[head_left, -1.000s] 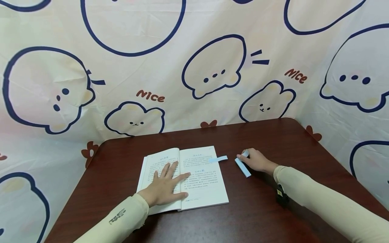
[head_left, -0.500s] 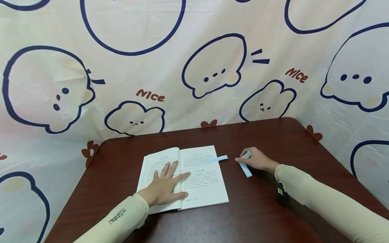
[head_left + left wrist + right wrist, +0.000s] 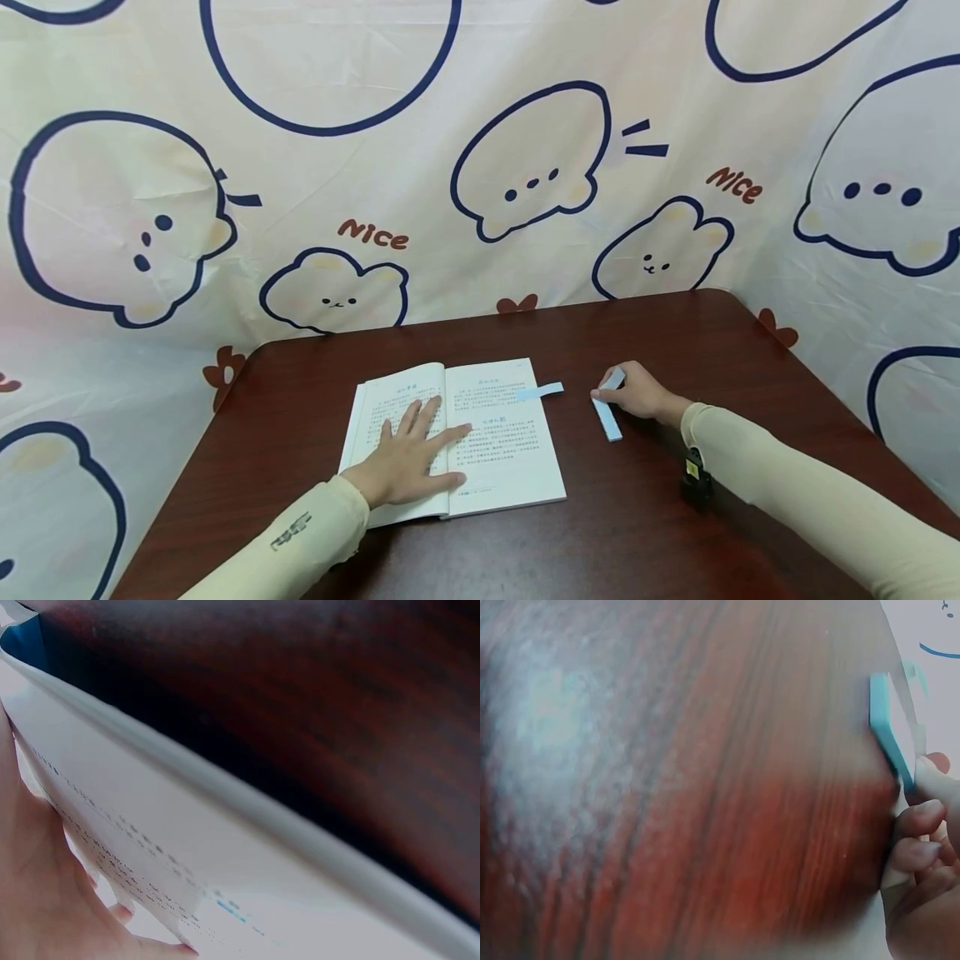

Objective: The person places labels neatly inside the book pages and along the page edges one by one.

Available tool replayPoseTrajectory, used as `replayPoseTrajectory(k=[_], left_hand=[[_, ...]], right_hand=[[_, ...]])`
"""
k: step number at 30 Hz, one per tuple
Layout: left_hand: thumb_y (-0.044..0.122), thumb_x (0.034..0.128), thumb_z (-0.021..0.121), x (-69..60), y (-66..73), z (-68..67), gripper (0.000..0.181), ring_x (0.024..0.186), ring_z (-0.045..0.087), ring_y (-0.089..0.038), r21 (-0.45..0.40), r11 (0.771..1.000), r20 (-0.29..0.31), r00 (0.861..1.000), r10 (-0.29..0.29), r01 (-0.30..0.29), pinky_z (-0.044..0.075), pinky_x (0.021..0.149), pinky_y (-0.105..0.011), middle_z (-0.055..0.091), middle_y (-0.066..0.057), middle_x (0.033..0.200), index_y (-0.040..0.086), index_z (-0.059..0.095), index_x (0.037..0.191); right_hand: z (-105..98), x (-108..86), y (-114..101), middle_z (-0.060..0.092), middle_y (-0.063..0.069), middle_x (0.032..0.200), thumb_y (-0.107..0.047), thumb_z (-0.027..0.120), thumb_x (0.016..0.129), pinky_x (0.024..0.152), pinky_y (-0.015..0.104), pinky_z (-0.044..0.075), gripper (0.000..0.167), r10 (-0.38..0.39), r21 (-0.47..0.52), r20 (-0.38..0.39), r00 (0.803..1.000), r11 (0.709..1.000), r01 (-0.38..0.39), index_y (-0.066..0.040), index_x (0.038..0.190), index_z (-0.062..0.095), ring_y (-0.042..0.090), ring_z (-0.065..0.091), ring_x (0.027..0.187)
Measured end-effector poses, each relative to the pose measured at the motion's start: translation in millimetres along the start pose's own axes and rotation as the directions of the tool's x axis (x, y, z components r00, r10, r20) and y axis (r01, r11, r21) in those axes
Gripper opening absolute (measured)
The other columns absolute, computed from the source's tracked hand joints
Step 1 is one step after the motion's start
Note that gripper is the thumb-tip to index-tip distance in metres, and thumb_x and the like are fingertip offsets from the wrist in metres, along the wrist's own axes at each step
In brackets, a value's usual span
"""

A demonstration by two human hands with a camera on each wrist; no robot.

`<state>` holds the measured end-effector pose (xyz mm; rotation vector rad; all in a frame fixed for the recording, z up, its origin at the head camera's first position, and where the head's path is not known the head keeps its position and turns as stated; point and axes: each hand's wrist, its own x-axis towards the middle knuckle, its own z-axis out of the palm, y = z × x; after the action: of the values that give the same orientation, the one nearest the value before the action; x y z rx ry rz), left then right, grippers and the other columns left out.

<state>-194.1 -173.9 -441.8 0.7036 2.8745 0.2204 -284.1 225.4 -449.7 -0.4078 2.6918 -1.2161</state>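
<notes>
An open book (image 3: 502, 442) with printed pages lies on the dark wooden table. Spread across its left page and centre fold, my left hand (image 3: 405, 467) rests with its fingers apart. One light blue paper strip (image 3: 540, 391) crosses the right page's outer edge, its end sticking out past the paper. To the right of the book, my right hand (image 3: 637, 390) pinches a narrow light blue pad of sticky notes (image 3: 608, 421). A blue upper portion shows above the thumb; whether it is a lifted sheet is unclear. In the right wrist view, the pad (image 3: 889, 724) shows its thick teal side.
The brown tabletop (image 3: 637, 517) extends around the book and both hands. Behind it and along the sides hangs a pale curtain (image 3: 450, 275) with cartoon outlines. A small black device (image 3: 696, 479) sits at the right wrist.
My right hand's fingertips have shifted slightly on the blue pad, first left and then back right, and the blue upper portion has become more visible. The left hand and book stay put.
</notes>
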Motion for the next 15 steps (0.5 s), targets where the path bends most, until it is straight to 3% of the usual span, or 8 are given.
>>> replayPoseTrajectory(k=[4,11,15], left_hand=[[0.074,0.0921,0.046,-0.1,0.1,-0.2,0.071,0.155,0.011,-0.05,0.003,1.0,-0.003,1.0,0.001,-0.001,0.019,0.108,-0.083,0.008,-0.017,0.171,0.044,0.035,0.155],[0.074,0.0921,0.047,0.0,0.4,-2.1,0.071,0.155,0.01,-0.05,-0.001,1.0,0.005,1.0,-0.001,0.001,0.018,0.108,-0.083,0.008,-0.017,0.171,0.044,0.035,0.155],[0.074,0.0921,0.047,0.1,0.4,-3.0,0.071,0.155,0.01,-0.049,0.0,1.0,0.007,1.0,-0.002,0.002,0.018,0.108,-0.083,0.008,-0.017,0.171,0.044,0.035,0.155]], right_hand=[[1.3,0.9,1.5,0.069,0.009,0.085,-0.016,0.068,0.097,0.073,0.03,0.049,0.018,-0.004,-0.016,-0.006,1.0,1.0,0.004,-0.001,0.088,0.07,0.016,0.058,0.077],[-0.7,3.0,4.5,0.055,-0.001,0.066,-0.014,0.064,0.099,0.06,0.027,0.043,0.018,-0.006,-0.014,0.025,1.0,1.0,0.007,-0.002,0.088,0.071,0.015,0.047,0.062],[-1.7,4.1,5.1,0.052,-0.002,0.064,-0.014,0.063,0.1,0.057,0.026,0.042,0.019,-0.033,-0.024,0.05,0.998,0.999,0.035,-0.001,0.09,0.072,0.013,0.045,0.058]])
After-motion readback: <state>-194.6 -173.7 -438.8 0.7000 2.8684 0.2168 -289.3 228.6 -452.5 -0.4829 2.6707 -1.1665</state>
